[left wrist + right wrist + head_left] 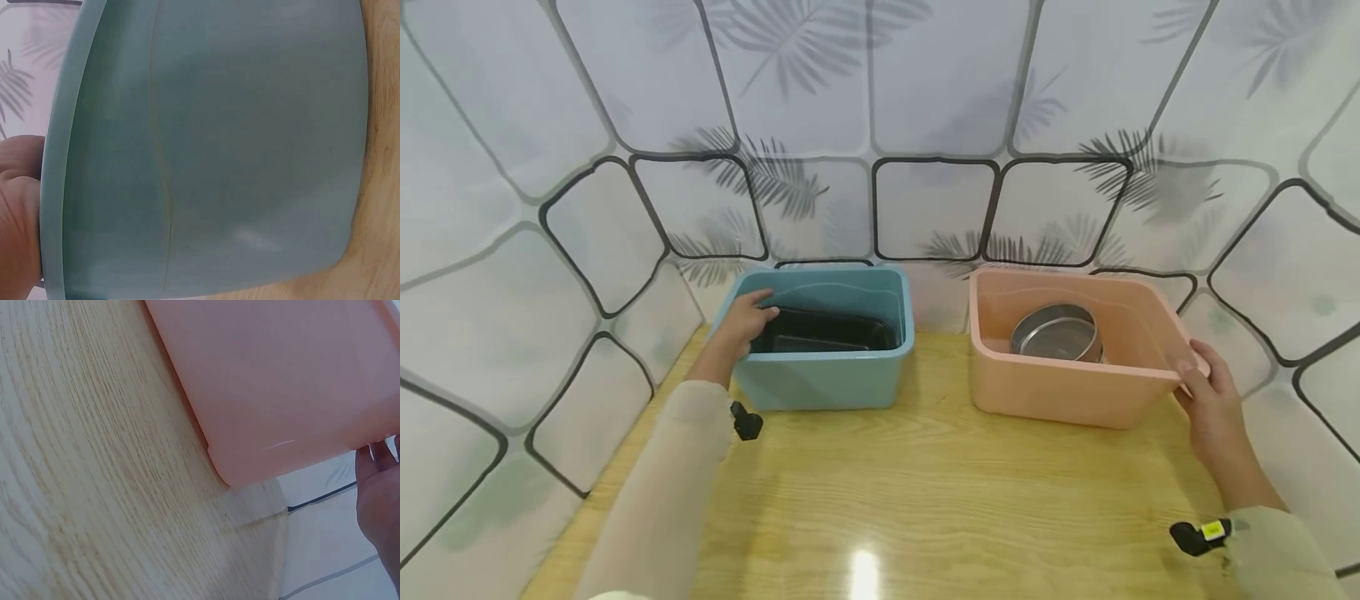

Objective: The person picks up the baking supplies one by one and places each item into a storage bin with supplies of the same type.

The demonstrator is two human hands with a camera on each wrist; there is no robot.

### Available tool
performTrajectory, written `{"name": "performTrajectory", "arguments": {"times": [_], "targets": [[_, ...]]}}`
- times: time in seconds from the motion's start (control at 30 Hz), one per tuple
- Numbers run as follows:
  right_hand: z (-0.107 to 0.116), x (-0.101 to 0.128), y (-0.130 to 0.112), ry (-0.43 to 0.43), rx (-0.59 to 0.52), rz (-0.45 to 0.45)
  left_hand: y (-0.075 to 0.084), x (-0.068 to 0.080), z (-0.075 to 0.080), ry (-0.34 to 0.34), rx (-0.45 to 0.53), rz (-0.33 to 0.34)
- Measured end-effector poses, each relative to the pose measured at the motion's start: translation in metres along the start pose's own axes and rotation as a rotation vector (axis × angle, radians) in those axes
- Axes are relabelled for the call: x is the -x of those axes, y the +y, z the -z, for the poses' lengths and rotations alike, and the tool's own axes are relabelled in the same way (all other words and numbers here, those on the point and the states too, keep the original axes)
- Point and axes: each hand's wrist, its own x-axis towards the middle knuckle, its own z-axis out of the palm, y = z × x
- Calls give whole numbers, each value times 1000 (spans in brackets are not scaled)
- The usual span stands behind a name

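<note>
On the left stands a blue plastic bin [820, 382], with a black rectangular tray [835, 332] lying inside. My left hand [741, 323] reaches over its left rim, thumb and index finger spread apart at the tray's left end. The remaining fingers are hidden, and I cannot tell whether they hold anything. In the left wrist view, part of that hand [20, 209] shows behind the bin's rim. My right hand [1213, 408] grips the right end of a pink plastic bin [1067, 392], thumb on top of the rim and fingers around the outside. A round metal sieve-like pan [1057, 333] leans inside.
Both bins stand at the back of a wooden table [925, 492], apart from each other. Behind and beside them hangs a pale curtain [936, 83] with a dark tile-and-leaf pattern. Black wrist cameras [747, 422] are worn at both sleeves.
</note>
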Motion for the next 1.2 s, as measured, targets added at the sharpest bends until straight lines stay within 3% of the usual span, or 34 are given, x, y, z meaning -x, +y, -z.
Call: {"name": "performTrajectory", "arguments": {"times": [0.27,0.4,0.47,0.57,0.67,0.77,0.83,0.97,1.2], "targets": [[-2,-3,3,-16,-46,7,0,3,2,32,11,2],[2,-3,0,-5,40,-19,3,2,3,16,70,-29],[6,-3,-3,5,172,-39,3,2,3,5,82,-46],[12,-1,-9,28,511,-47,5,2,3,8,100,-78],[12,1,-12,90,807,9,9,7,4,25,112,-118],[5,5,-13,186,883,78,17,17,3,42,122,-158],[0,7,-12,239,921,100,23,28,1,50,92,-187],[-13,18,-10,285,983,109,25,54,-10,83,-81,-225],[-47,46,3,300,1039,324,1,95,-52,253,-379,-392]]}}
